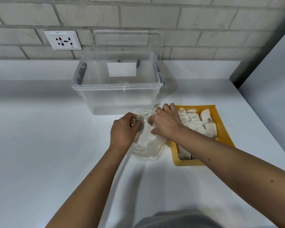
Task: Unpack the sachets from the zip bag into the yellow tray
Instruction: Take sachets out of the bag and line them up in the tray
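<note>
Zip bag [148, 146] sits on the counter [56, 129], touching the yellow tray [224, 129]. My left hand [123, 129] pinches the floppy, slippery film while my right hand [166, 122] curls round the sachets [142, 116] inside. They look light and squashy, so I'd grip the flat sides gently.

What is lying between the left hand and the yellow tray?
Head view: the zip bag, with the right hand on it, lies between the left hand and the tray.
</note>
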{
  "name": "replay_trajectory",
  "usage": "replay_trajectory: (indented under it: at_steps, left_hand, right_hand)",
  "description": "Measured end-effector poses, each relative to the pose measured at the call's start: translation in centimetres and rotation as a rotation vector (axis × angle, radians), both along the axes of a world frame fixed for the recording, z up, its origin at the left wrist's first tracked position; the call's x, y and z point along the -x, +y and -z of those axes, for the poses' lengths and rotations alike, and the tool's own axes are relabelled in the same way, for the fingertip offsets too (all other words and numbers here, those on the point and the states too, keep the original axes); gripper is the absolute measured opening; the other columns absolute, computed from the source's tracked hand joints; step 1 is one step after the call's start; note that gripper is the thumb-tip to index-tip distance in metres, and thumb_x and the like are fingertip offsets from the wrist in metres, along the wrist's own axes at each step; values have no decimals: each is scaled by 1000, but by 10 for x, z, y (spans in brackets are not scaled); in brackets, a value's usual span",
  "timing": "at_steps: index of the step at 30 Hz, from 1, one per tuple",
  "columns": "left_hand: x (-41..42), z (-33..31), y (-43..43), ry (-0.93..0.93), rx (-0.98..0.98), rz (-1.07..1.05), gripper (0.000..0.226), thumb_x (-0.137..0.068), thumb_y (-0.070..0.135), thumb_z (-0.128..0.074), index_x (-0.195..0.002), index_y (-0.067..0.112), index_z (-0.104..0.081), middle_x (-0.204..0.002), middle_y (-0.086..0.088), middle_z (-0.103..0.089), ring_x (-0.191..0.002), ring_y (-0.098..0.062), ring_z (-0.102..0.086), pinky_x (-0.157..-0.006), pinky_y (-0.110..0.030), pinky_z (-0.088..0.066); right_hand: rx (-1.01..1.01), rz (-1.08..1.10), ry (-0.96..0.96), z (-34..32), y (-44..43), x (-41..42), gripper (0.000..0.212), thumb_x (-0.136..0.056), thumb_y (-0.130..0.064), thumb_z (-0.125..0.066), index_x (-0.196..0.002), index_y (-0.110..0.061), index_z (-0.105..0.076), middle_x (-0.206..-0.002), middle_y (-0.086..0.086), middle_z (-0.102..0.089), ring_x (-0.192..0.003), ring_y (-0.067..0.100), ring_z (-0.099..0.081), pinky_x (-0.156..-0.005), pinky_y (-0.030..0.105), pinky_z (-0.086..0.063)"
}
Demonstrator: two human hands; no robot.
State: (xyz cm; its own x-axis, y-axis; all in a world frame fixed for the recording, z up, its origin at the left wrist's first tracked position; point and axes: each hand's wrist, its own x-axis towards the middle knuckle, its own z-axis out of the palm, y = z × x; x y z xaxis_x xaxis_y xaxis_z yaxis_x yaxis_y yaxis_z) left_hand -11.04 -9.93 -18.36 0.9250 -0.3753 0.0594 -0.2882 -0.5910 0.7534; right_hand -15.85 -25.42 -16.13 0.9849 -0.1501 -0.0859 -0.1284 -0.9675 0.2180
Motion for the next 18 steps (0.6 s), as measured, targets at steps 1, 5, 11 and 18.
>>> replay_trajectory:
  at_steps: [1, 5, 11, 18]
  left_hand:
    - [-1, 0, 0, -7, -8, -4, 6, -87, 29, -66, -91, 25, -68, -70, 16, -61, -77, -17, -63, -68, -29, -46]
    - [-4, -1, 2, -15, -34, -31, 8, -88, 29, -64, -93, 24, -68, -72, 18, -59, -77, -18, -61, -67, -29, -45]
    - [-3, -3, 2, -6, -68, -60, 14, -89, 30, -62, -98, 22, -68, -85, 7, -71, -83, -22, -62, -67, -32, -47]
    - [-2, -5, 3, 4, -82, -60, 12, -87, 27, -63, -96, 22, -68, -85, 4, -71, -86, -24, -62, -70, -34, -49]
  right_hand:
    - [-9, 5, -7, 0, 1, -1, 35, -80, -49, -65, -113, -38, -63, -116, -1, -58, -109, 25, -46, -90, 40, -27]
    - [-132, 3, -52, 3, 0, -4, 35, -82, -17, -63, -115, -28, -56, -115, 4, -56, -99, 25, -58, -88, 36, -30]
    - [-236, -22, -64, 5, -10, -2, 26, -91, -5, -49, -112, -19, -53, -114, 10, -54, -93, 34, -53, -85, 36, -40]
    - [-28, -55, -19, -3, -11, -2, 32, -95, -19, -47, -113, -32, -70, -114, 4, -55, -102, 24, -55, -97, 37, -29]
